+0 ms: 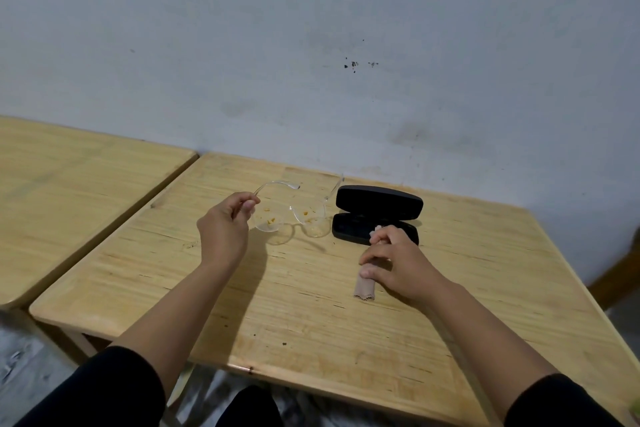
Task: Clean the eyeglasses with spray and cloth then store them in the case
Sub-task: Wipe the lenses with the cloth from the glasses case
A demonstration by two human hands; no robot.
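Clear-framed eyeglasses (pixel 294 215) with orange specks on both lenses are held just above the wooden table (pixel 298 305), arms unfolded toward the wall. My left hand (pixel 225 225) pinches the left temple near its hinge. To their right a black glasses case (pixel 377 213) lies open, lid up. My right hand (pixel 391 262) grips a folded beige cloth (pixel 365 286) in front of the case; the cloth's lower end rests on the table and its upper tip sticks out by the case. No spray bottle is in view.
A second wooden table (pixel 76 191) stands to the left, separated by a narrow gap. A pale wall (pixel 346 62) runs right behind both tables. A brown wooden piece (pixel 620 274) shows at the right edge.
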